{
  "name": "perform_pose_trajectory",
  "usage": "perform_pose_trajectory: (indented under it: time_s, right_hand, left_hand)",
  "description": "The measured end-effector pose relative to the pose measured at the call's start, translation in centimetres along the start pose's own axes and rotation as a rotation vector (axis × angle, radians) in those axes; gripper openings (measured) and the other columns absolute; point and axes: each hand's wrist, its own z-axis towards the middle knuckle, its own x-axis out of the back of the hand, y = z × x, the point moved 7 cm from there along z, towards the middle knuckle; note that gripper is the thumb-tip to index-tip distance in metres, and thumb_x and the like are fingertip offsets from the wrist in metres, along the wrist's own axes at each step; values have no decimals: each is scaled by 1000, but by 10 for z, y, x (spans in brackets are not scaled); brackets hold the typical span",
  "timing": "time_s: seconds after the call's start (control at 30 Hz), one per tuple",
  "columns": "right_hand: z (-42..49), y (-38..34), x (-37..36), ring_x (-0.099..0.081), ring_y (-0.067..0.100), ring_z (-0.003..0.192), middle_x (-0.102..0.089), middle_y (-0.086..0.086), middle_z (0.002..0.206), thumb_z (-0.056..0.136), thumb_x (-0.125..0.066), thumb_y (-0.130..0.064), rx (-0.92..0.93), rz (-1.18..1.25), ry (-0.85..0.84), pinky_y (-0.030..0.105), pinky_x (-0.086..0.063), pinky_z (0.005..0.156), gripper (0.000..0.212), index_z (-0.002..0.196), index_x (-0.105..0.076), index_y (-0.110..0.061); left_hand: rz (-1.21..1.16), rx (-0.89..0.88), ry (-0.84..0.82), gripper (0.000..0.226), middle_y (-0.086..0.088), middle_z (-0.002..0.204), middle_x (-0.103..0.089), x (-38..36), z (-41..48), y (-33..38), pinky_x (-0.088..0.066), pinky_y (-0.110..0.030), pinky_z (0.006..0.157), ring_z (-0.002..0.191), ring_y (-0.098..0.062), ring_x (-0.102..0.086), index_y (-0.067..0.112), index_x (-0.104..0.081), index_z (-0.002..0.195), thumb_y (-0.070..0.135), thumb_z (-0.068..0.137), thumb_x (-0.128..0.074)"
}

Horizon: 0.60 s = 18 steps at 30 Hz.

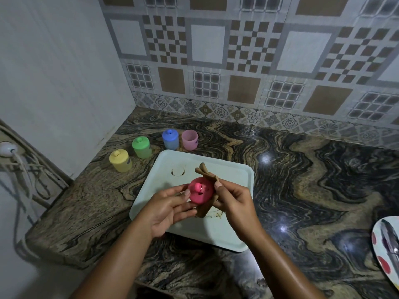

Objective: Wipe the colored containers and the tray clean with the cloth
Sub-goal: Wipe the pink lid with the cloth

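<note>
— Gripping: our left hand (170,209) cups the lid (200,194), our right hand (234,201) pinches the cloth (206,173) against it.
— Where?
— Mid-frame, above the tray (226,229) on our marbled counter (302,169); tiled wall (207,44) up top.

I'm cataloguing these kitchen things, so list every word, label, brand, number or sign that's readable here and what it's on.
No text here is readable.
Yellow lidded plastic container: small dark mark on its side, too blurred to read.
Pale pink open plastic cup: small dark mark on its side, too blurred to read.
Pink-red round plastic lid, brown cloth, pale rectangular tray: no writing shows.
</note>
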Motion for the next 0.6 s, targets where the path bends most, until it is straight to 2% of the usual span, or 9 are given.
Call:
perform_pose_trajectory:
  time_s: [0.1, 0.2, 0.27, 0.33, 0.4, 0.47, 0.53, 0.57, 0.6]
  right_hand:
    - [1, -8, -2, -65, 27, 124, -71, 7, 129, 108, -42, -4, 17, 29, -35, 42, -58, 96, 33, 130, -66, -2]
    - [2, -14, -4, -58, 25, 133, -69, 3, 133, 104, -47, -4, 63, 45, -44, 42, -55, 102, 33, 129, -68, -11]
    - [2, -20, -2, -54, 19, 137, -67, -4, 134, 98, -50, -12, 134, -18, -11, 50, -48, 110, 36, 124, -72, -24]
    - [1, -25, -5, -52, 14, 139, -65, -12, 136, 96, -49, -14, 179, -78, -15, 54, -44, 113, 40, 119, -74, -34]
    - [1, -29, -7, -52, 15, 139, -64, -14, 137, 97, -49, -13, 199, -96, -24, 55, -45, 112, 41, 120, -73, -38]
    - [0, -36, -9, -60, 34, 129, -63, -8, 140, 101, -48, -10, 243, -108, -42, 58, -51, 103, 43, 124, -72, -36]
    - [-2, -44, -14, -71, 47, 92, -60, -6, 144, 104, -45, 0, 308, -123, -58, 57, -59, 84, 45, 126, -72, -29]
    - [-4, -49, -15, -72, 43, 81, -59, -9, 145, 104, -44, 5, 335, -133, -47, 49, -61, 79, 46, 126, -71, -25]
    - [-6, -52, -16, -75, 32, 86, -58, -11, 145, 103, -44, 8, 356, -145, -26, 38, -62, 80, 46, 125, -70, -22]
  left_hand:
    - [-68, 63, -122, 50, -21, 109, -70, -8, -5, 5, -62, -31, 64, 81, -24, -73, 0, -60, 126, 5, 77, -66]
    - [-134, 81, -203, 49, -26, 120, -65, -14, -9, 10, -62, -32, 66, 85, -27, -73, -6, -57, 129, 3, 82, -63]
    - [-141, 86, -275, 51, -28, 125, -63, -19, -13, 14, -63, -33, 68, 89, -29, -74, -7, -59, 129, 4, 81, -72]
    - [-128, 80, -346, 66, -30, 125, -63, -25, -18, 20, -63, -36, 70, 93, -31, -74, -5, -63, 125, 7, 65, -90]
    - [-117, 63, -376, 76, -29, 121, -66, -28, -22, 25, -63, -37, 69, 92, -32, -74, -4, -67, 121, 8, 52, -97]
    - [-150, 25, -355, 80, -28, 120, -67, -30, -23, 29, -63, -37, 69, 94, -31, -74, -4, -68, 118, 8, 45, -99]
    - [-240, -27, -307, 85, -26, 114, -69, -31, -21, 32, -62, -37, 69, 93, -30, -74, -6, -67, 116, 6, 39, -100]
    - [-276, -48, -294, 83, -25, 111, -71, -32, -20, 33, -62, -37, 69, 92, -29, -75, -6, -66, 115, 5, 41, -100]
    - [-298, -61, -292, 75, -23, 109, -72, -34, -21, 34, -62, -38, 70, 92, -28, -75, -5, -65, 115, 5, 48, -97]
